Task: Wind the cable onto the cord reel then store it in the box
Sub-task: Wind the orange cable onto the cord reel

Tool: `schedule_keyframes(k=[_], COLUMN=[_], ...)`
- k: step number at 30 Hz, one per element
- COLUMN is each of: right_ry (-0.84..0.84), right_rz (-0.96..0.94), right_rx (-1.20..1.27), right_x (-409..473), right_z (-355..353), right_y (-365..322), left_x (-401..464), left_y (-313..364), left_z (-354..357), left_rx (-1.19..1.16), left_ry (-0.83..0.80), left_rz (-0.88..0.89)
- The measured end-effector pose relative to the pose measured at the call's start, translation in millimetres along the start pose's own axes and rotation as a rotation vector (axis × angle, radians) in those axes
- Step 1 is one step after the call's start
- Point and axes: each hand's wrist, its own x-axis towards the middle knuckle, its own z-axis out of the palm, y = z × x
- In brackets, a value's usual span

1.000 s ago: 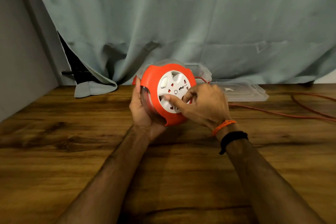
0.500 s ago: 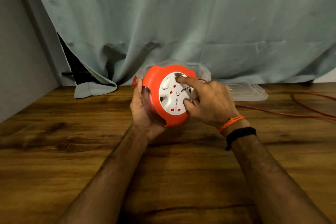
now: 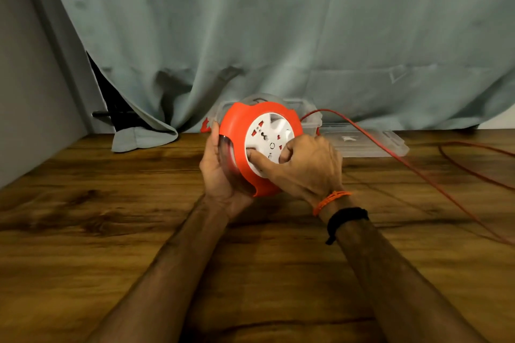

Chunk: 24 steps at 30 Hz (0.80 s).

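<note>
Dim, warm light, soft focus throughout, wide-angle bending at edges

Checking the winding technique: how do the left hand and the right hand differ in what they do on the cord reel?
The left hand cups the cord reel by its clear rim from the side; the right hand lies across its white socket face. The left hand's fingers wrap behind the body; the right hand's fingers press into the face's recesses. Both touch the reel, held above the table.

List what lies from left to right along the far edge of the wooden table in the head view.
Folded hem of the grey-green curtain → orange and white cord reel held in both hands → clear plastic box lid lying flat → loose orange cable trailing off to the right.
</note>
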Motion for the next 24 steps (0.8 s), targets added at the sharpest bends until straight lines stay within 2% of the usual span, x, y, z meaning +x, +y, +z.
schedule_keyframes(k=[3, 6, 10, 14, 20, 24], right_ry=[0.001, -0.01, -0.114, -0.142, -0.064, 0.014], right_rz=[-0.076, -0.228, -0.377, -0.379, -0.412, -0.303], right_rx=[0.055, 0.187, 0.098, -0.002, -0.065, -0.086], right_x=[4, 12, 12, 11, 12, 10], right_z=[-10, -25, -33, -28, -22, -20], right_y=[6, 20, 25, 24, 26, 27], left_x=[1, 2, 1, 0, 1, 1], left_y=[2, 2, 1, 1, 0, 0], left_z=[-3, -7, -10, -11, -12, -9], left_rx=[-0.036, -0.051, -0.049, -0.051, -0.052, -0.039], left_ry=[-0.04, -0.07, -0.101, -0.108, -0.05, -0.049], left_rz=[-0.03, -0.053, -0.071, -0.081, -0.084, -0.073])
